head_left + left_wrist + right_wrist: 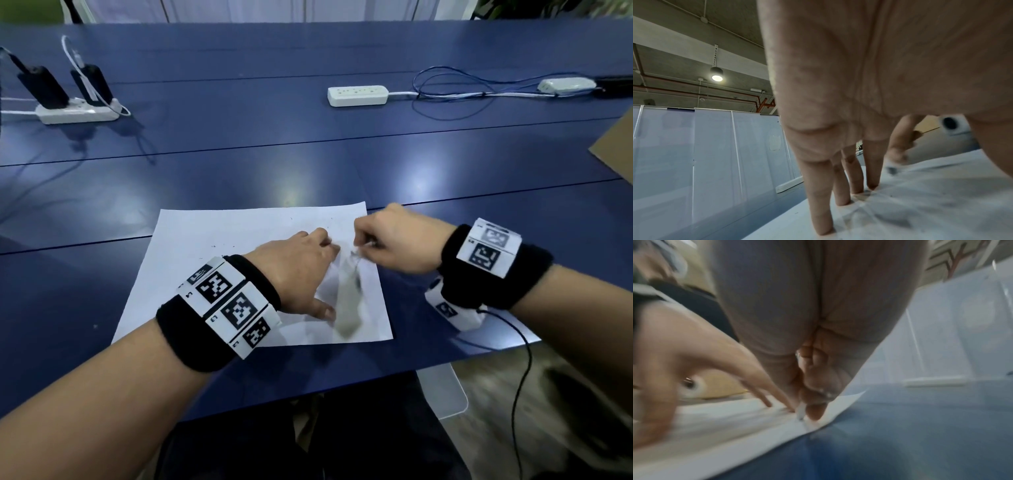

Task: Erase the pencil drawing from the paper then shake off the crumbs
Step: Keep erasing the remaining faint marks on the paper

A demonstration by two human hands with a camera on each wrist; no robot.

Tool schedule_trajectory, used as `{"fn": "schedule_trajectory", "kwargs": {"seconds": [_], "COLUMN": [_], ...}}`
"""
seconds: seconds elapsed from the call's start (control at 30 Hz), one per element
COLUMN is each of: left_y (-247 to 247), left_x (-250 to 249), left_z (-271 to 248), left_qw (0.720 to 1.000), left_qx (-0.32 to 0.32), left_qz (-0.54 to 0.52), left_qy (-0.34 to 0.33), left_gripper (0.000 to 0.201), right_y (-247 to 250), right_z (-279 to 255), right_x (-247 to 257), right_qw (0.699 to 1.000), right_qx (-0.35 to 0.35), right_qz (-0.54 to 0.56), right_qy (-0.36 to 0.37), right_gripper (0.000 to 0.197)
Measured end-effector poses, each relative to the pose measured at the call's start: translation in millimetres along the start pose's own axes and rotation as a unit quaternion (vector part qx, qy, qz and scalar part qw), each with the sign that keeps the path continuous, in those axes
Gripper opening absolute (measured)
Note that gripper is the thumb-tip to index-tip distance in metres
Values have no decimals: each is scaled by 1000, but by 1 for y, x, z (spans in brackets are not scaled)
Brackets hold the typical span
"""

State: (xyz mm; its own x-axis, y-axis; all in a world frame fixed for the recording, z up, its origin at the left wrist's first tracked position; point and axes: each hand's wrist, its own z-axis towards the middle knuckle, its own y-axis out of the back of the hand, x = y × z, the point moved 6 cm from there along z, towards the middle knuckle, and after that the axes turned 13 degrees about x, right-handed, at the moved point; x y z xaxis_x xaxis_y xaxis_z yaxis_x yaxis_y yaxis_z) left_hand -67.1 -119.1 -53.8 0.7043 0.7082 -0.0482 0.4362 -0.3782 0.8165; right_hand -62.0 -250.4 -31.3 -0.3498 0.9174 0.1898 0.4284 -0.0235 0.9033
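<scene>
Sheet of paper (pixel 219 274) lying flat on the near part of the blue table (pixel 308 154), long axis running away from the person and leaning slightly rightward; far edge toward the power strips. Dark crumbs (pixel 222 246) dot its upper half. Left hand (pixel 294 270), fingers straight and spread, presses fingertips (pixel 872 186) onto the sheet, which wrinkles around them. Right hand (pixel 394 240), fingers curled, pinches a small white eraser (pixel 801 410) with its tip on the paper near the right edge; motion-blurred. White power strip (pixel 358 95) and a second strip with black adapters (pixel 77 113) lie well beyond.
</scene>
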Motion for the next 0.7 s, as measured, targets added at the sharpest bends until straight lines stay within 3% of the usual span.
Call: {"fn": "schedule_trajectory", "kwargs": {"seconds": [0.13, 0.33, 0.53, 0.7], "left_y": [1, 1, 1, 1], "left_x": [-2, -2, -2, -3], "left_z": [1, 1, 1, 0], "left_qw": [1000, 1000, 1000, 1000], "left_qx": [4, 10, 8, 11], "left_qz": [4, 9, 6, 7], "left_qy": [-1, 0, 2, -1], "left_gripper": [95, 99, 94, 99], "right_y": [-19, 1, -17, 1], "right_z": [-15, 8, -14, 5], "right_x": [29, -8, 24, -10], "right_qw": [994, 1000, 996, 1000], "right_qx": [61, -3, 48, 2], "right_qz": [36, -6, 6, -8], "right_qy": [80, -13, 80, -16], "right_gripper": [7, 6, 7, 7]}}
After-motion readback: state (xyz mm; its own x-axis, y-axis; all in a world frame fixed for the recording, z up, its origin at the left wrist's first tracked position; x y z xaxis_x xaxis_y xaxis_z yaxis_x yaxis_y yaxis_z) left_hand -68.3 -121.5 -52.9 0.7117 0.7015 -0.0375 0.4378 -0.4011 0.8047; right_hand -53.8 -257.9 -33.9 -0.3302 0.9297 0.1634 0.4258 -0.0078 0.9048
